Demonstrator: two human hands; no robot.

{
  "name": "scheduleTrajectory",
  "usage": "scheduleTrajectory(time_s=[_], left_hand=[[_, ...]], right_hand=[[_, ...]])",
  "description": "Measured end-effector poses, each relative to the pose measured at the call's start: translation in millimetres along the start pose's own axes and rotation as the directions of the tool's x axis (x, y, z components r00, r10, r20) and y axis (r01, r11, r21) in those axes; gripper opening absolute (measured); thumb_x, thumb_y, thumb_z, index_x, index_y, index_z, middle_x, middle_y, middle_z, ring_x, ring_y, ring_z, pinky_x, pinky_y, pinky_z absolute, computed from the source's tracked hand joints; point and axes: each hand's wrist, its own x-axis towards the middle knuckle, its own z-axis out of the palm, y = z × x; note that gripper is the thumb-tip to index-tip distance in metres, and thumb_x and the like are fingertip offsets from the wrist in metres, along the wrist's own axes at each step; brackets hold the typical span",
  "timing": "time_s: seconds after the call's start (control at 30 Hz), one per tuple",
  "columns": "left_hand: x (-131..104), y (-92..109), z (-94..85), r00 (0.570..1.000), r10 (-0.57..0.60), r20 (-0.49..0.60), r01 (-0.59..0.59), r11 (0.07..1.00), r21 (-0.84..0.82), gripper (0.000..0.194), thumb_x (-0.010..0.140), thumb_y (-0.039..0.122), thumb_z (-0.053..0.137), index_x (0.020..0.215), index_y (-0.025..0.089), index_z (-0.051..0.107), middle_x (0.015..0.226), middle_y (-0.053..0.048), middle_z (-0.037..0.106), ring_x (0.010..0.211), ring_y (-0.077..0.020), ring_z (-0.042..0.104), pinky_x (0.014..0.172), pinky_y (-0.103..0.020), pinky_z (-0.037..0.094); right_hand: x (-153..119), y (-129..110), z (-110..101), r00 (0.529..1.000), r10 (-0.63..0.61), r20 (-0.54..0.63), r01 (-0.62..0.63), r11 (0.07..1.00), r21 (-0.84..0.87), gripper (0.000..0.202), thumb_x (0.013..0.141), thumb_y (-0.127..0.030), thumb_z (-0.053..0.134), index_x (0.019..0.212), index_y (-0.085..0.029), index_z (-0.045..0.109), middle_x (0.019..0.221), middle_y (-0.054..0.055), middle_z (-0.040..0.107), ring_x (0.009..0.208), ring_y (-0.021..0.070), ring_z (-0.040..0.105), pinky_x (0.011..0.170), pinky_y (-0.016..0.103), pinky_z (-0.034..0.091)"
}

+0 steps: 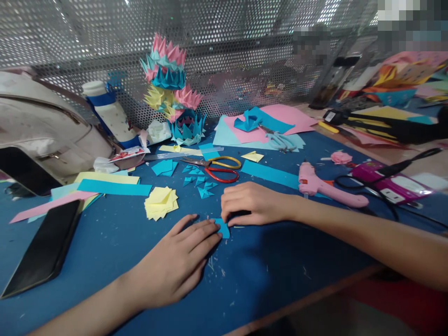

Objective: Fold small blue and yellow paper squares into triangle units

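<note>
A small blue paper piece [223, 228] lies on the blue table between my two hands. My left hand [178, 256] is spread over the table, its fingertips resting on the left part of the paper. My right hand [250, 203] has its fingers curled together at the paper's upper right edge; its thumb and fingertips touch or pinch it. Just beyond are several small folded blue triangles [204, 190], a stack of yellow paper squares [161, 203] and scissors [224, 169] with one yellow and one red handle.
Paper strips [115, 187] and a dark phone [45, 245] lie at the left. A pink glue gun [329, 189] and a purple power strip [388, 182] are at the right. A folded-paper tower [189, 126] and a bottle [112, 112] stand at the back by a perforated metal panel [238, 60].
</note>
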Motion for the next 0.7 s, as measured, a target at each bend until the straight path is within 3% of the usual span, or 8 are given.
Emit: scheduleTrajectory(time_s=[0.13,0.3,0.7], left_hand=[[0,0,-1.0,1.000,-0.006,0.003,0.006,1.000,-0.001,0.056,0.098,0.015,0.042,0.153,0.016,0.030,0.154,-0.010,0.043,0.146,-0.0242,0.035,0.122,-0.054,0.024],[2,1,-2.4,1.000,-0.004,0.008,0.004,1.000,0.006,0.054,0.098,0.015,0.040,0.152,0.015,0.032,0.153,-0.012,0.044,0.145,-0.0246,0.036,0.122,-0.055,0.024],[2,1,-1.5,1.000,-0.001,-0.003,0.001,1.000,-0.004,0.052,0.097,0.015,0.042,0.149,0.014,0.037,0.147,-0.013,0.049,0.142,-0.0258,0.039,0.122,-0.055,0.023]], right_hand=[[2,0,3,0.988,0.155,0.025,-0.157,0.977,0.145,0.012,0.095,-0.029,0.064,0.093,-0.018,0.069,0.093,0.003,0.065,0.089,0.0147,0.057,0.078,0.025,0.041],[8,-7,7,0.947,0.316,0.056,-0.321,0.928,0.191,0.010,0.093,-0.027,0.066,0.088,-0.018,0.068,0.087,0.001,0.062,0.086,0.0151,0.056,0.075,0.026,0.040],[12,-24,12,0.914,0.401,0.064,-0.402,0.915,0.016,0.009,0.096,-0.024,0.062,0.089,-0.018,0.061,0.093,0.002,0.060,0.089,0.0178,0.051,0.079,0.031,0.034]])
